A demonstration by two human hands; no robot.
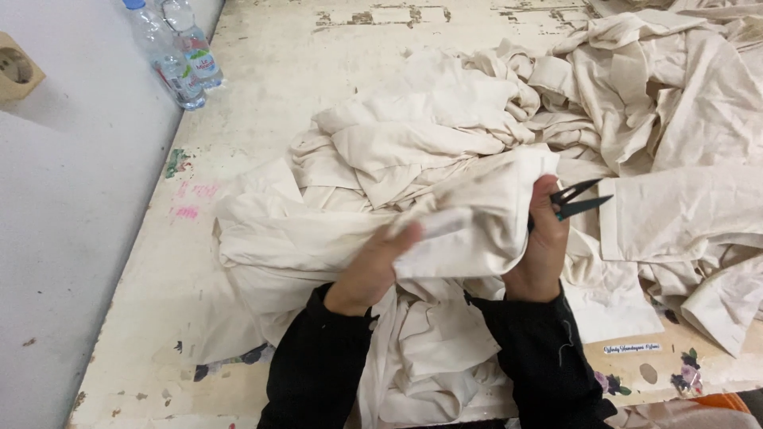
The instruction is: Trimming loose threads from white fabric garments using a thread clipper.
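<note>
Both hands work at one piece of cream-coloured cotton cloth, lifted a little above the heap in the near middle of the scene. The left hand is clenched on the cloth from below and the left, thumb pressed over a folded white band along its edge. The right hand grips the right end of the same piece, and it also holds a pair of small black thread snips — the two pointed blades stick out to the right past the fingers, slightly parted. Both arms wear black sleeves that come in from the near edge.

Under and around the held piece lies a large pile of similar cream fabric pieces, crumpled and overlapping, spreading from the middle to the far right. It all rests on a worn, pale painted table with chipped patches and pink and green marks near its left side. At the far left corner of the table stand two clear plastic water bottles, just beside each other against the grey wall. A beige wall socket sits on that wall, left of the bottles. Near the right front edge — a strip of flowered cloth shows beneath the pile.
</note>
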